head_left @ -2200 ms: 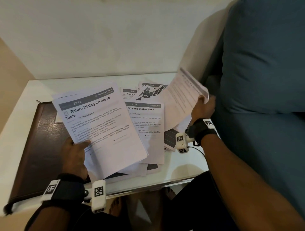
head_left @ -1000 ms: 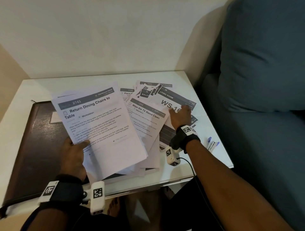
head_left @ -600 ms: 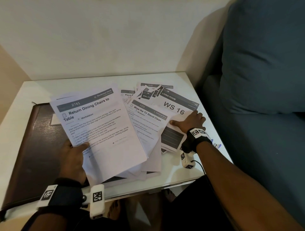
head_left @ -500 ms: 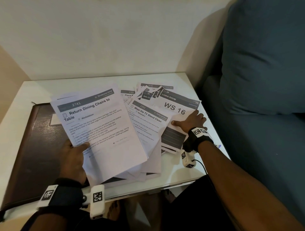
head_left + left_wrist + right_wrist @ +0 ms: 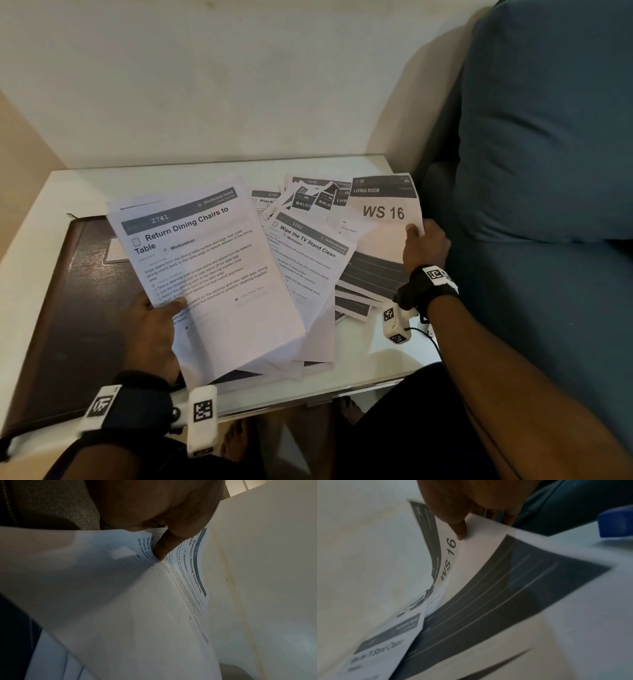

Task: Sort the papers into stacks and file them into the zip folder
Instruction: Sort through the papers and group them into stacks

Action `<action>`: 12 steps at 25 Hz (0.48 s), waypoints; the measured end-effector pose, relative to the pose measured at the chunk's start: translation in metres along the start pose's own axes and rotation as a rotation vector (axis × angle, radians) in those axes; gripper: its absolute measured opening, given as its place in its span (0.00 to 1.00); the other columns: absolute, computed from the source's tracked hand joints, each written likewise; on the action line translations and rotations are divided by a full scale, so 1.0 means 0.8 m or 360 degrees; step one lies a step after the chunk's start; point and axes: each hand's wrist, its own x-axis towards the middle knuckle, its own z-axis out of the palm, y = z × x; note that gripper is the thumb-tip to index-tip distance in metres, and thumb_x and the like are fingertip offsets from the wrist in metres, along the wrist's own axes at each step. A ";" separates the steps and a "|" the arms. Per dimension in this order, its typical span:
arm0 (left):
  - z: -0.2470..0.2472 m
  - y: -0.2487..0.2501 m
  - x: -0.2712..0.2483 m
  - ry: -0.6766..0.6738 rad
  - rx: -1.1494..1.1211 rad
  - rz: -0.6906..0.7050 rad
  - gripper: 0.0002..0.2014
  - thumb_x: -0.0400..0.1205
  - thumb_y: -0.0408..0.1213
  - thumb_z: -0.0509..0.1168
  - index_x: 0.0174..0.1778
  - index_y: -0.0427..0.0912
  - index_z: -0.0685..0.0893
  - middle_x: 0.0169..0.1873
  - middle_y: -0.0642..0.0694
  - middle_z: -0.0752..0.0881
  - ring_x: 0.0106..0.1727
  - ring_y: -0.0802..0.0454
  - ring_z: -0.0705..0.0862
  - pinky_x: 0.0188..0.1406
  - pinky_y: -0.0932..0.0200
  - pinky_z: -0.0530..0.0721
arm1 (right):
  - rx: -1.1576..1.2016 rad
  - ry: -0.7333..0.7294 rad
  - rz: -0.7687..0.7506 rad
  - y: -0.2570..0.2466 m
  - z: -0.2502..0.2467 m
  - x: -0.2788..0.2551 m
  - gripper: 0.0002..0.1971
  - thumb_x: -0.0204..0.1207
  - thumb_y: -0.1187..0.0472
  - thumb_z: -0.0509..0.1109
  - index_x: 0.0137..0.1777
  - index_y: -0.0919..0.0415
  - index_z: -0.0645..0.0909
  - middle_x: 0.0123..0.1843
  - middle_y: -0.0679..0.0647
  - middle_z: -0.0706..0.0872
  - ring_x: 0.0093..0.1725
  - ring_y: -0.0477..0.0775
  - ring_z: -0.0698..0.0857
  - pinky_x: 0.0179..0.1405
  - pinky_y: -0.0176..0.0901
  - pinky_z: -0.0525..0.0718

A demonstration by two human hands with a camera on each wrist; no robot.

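Observation:
My left hand point(image 5: 154, 329) holds a stack of printed sheets point(image 5: 205, 274) above the table, thumb on the top page headed "Return Dining Chairs to Table" point(image 5: 193, 563). My right hand point(image 5: 423, 245) pinches the right edge of the "WS 16" sheet point(image 5: 383, 212), thumb on top and fingers beneath, lifting it off the loose papers point(image 5: 308, 246). The right wrist view shows the thumb point(image 5: 458, 527) on that curling sheet point(image 5: 450, 555). A dark brown zip folder point(image 5: 68, 308) lies flat at the table's left, partly under the held stack.
The white table point(image 5: 376, 356) stands against a pale wall. A blue sofa cushion point(image 5: 548, 137) rises close on the right. A blue-capped object point(image 5: 616, 522) lies at the table's right edge. My legs are below the front edge.
My right hand laid down an earlier sheet, reached onto the "WS 16" sheet, then pinched its right edge and raised it. The left hand's stack has barely moved.

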 end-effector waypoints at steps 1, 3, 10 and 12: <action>0.001 0.001 -0.001 0.0008 0.0003 -0.0008 0.18 0.86 0.26 0.66 0.69 0.49 0.82 0.64 0.42 0.89 0.66 0.33 0.87 0.66 0.24 0.82 | 0.0086 0.0075 -0.0005 -0.002 -0.004 0.001 0.13 0.88 0.59 0.64 0.64 0.68 0.81 0.63 0.66 0.87 0.58 0.63 0.87 0.48 0.45 0.82; 0.002 0.002 -0.001 0.0037 -0.0013 -0.0026 0.18 0.85 0.27 0.67 0.69 0.48 0.82 0.64 0.42 0.89 0.67 0.33 0.87 0.66 0.26 0.83 | 0.0247 0.0219 0.0014 -0.010 -0.010 0.004 0.12 0.89 0.58 0.64 0.64 0.66 0.79 0.61 0.64 0.87 0.53 0.58 0.86 0.48 0.45 0.83; 0.002 0.004 -0.004 0.0033 -0.0002 -0.0015 0.19 0.83 0.30 0.68 0.67 0.52 0.83 0.64 0.45 0.89 0.67 0.35 0.86 0.67 0.24 0.81 | 0.0961 0.0638 0.0169 -0.039 -0.029 0.034 0.11 0.88 0.60 0.64 0.64 0.66 0.78 0.59 0.57 0.87 0.52 0.54 0.89 0.41 0.33 0.86; 0.003 0.005 -0.005 0.0062 0.0005 -0.0008 0.17 0.84 0.29 0.68 0.67 0.50 0.83 0.65 0.43 0.88 0.67 0.35 0.86 0.68 0.25 0.81 | 0.1061 0.0666 0.0232 -0.045 -0.033 0.037 0.12 0.87 0.60 0.65 0.66 0.64 0.78 0.60 0.55 0.87 0.52 0.53 0.89 0.41 0.32 0.86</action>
